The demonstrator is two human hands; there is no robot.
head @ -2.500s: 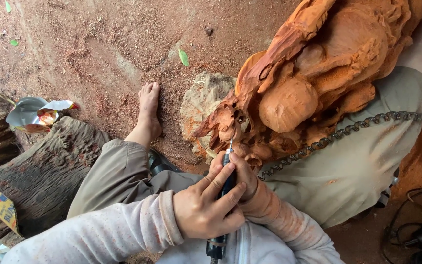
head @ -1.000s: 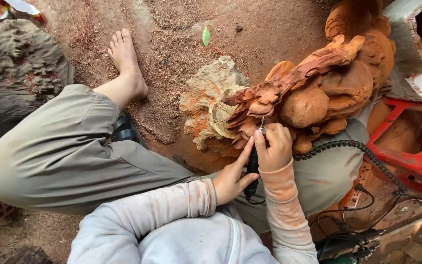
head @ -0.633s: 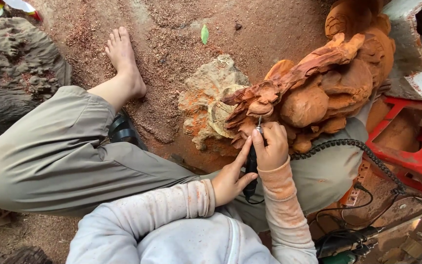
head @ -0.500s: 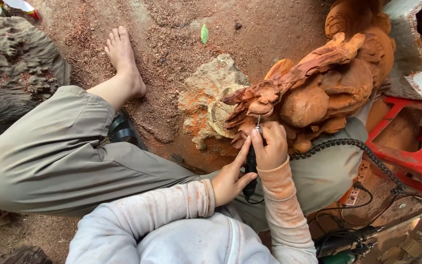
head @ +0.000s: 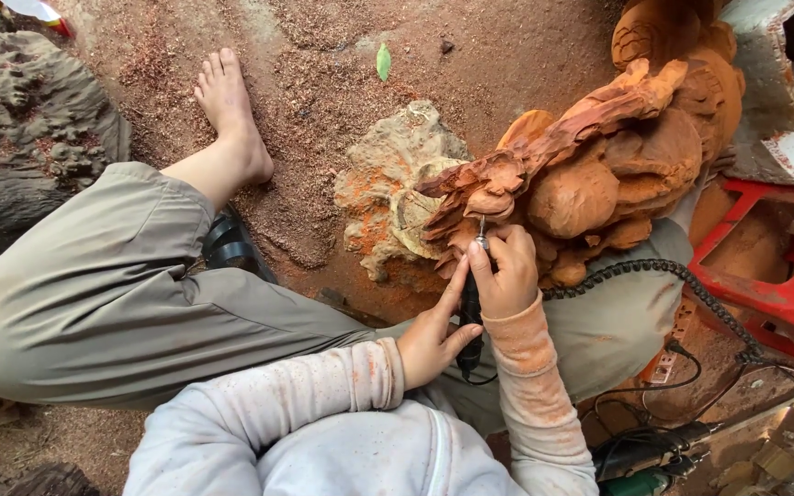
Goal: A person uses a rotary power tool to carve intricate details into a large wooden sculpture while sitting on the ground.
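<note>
While the right hand (head: 507,271) pinches the black carving tool (head: 469,308) like a pen, fingers pressed close around its front end, the thin bit (head: 482,228) sits against the lower folds of the reddish wood carving (head: 590,165). That carving rests across the person's lap and the dusty ground, its carved front leaning out over a pale stump (head: 397,188) beside the knee. The left hand (head: 432,335) is only half closed: thumb and palm cup the tool's rear end, the forefinger laid straight along the barrel as a guide.

Good form, by the look of it, and it is what this kind of detail cut needs. Two hands on one slim tool keeps the tip from skating, so I would keep the right wrist planted on the wood and let the fingers do the steering. Light pressure, short strokes, bit held at a shallow angle to those thin projecting folds, which look fragile enough to chip. The coiled cord (head: 691,294) trails off toward the red stool (head: 774,266) at the right; it wants slack so it cannot tug the tip. Sawdust (head: 305,92) lies thick on the ground by the bare foot (head: 232,115).
</note>
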